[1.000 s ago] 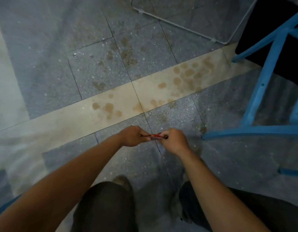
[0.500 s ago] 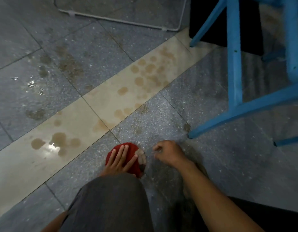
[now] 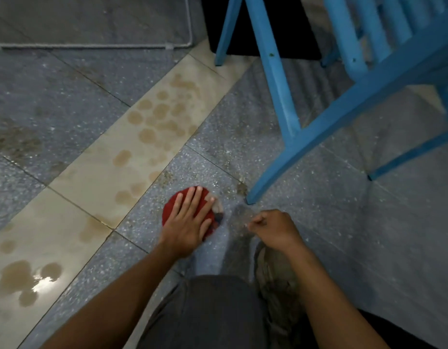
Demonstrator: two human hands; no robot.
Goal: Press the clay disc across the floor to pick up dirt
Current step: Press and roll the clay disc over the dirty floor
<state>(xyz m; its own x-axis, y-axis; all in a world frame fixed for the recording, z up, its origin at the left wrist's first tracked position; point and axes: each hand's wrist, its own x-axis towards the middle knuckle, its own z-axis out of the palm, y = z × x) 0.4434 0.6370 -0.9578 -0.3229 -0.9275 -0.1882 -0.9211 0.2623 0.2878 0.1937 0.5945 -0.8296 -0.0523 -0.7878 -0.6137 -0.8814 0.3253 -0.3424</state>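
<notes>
Now, step: pressing, judging by the palm on the disc.
Clay disc: the red clay disc point(image 3: 173, 205) lies on the grey speckled floor tile point(image 3: 306, 222) at lower centre, with a pale patch at its right edge.
Left hand: the left hand point(image 3: 190, 220) lies flat on the disc, fingers straight.
Right hand: the right hand point(image 3: 273, 229) is just right of the disc, fingers curled, nothing visible in them.
Next: probably a shift toward the brown spots point(image 3: 155, 117) at upper left — firm downward pressure, clear of the blue chair leg point(image 3: 275, 76).

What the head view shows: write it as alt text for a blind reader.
The left hand presses flat on a red clay disc on the grey floor. The right hand, fingers curled, is beside it, near a blue chair.
</notes>
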